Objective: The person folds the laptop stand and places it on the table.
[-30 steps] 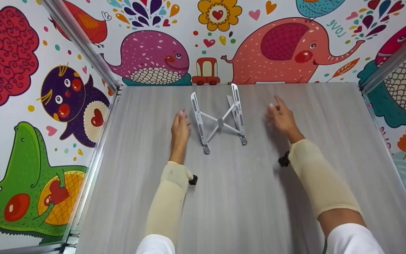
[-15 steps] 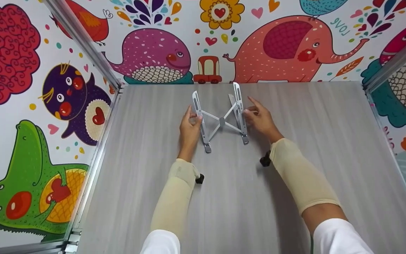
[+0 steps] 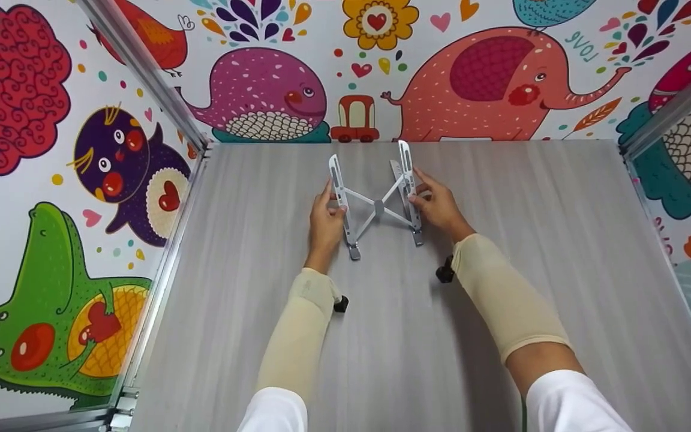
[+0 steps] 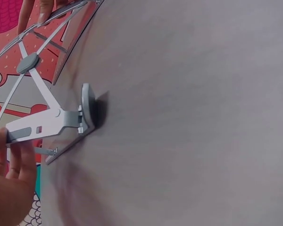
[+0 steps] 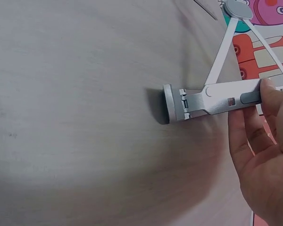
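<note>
A silver folding laptop stand (image 3: 379, 208) stands unfolded on the table, its cross braces meeting at a grey hub. My left hand (image 3: 326, 227) grips the left side arm; the left wrist view shows the thumb on top of that arm (image 4: 33, 126) and the fingers beneath it. On the other side my right hand (image 3: 439, 207) pinches the right arm, with the thumb over its grey pad (image 5: 251, 97) and the fingers below in the right wrist view. Both hinged front lips, such as the left one (image 3: 354, 252), point toward me.
The grey wood-grain table (image 3: 393, 336) runs up to a back wall (image 3: 429, 72) printed with cartoon animals. Metal frame rails (image 3: 159, 264) border the left side. Each forearm wears a beige sleeve with a small black camera (image 3: 445, 270) at the wrist.
Both hands have come inward from either side of the laptop stand and taken hold of its arms. The right hand travelled farther, moving left. The stand keeps its place and shape.
</note>
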Demonstrator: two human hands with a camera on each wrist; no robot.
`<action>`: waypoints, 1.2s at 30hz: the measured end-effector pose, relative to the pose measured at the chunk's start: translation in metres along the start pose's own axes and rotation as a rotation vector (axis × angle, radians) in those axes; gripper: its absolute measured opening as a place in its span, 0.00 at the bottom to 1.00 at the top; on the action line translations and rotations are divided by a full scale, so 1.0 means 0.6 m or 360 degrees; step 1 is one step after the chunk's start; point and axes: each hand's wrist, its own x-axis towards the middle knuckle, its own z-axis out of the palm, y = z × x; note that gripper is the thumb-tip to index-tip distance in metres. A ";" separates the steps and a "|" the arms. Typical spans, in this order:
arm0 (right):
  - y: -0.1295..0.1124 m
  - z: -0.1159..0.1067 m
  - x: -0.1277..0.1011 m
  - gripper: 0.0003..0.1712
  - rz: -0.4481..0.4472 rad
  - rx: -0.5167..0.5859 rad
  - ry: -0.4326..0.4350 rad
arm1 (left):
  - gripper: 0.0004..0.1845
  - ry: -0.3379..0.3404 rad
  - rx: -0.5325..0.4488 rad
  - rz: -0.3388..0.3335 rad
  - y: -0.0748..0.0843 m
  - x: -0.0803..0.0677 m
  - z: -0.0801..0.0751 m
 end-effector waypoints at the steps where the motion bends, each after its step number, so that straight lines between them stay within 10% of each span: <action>1: 0.000 0.000 0.000 0.47 0.0002 -0.0006 -0.0006 | 0.43 -0.0006 0.0007 -0.0004 0.000 -0.001 0.000; 22: 0.014 -0.016 -0.025 0.49 -0.0048 -0.0080 0.0085 | 0.42 -0.0150 0.0193 0.0130 0.020 0.019 0.018; 36: 0.047 -0.065 -0.083 0.48 0.0004 -0.0115 0.0334 | 0.43 -0.0300 0.0224 0.0081 0.050 0.015 0.091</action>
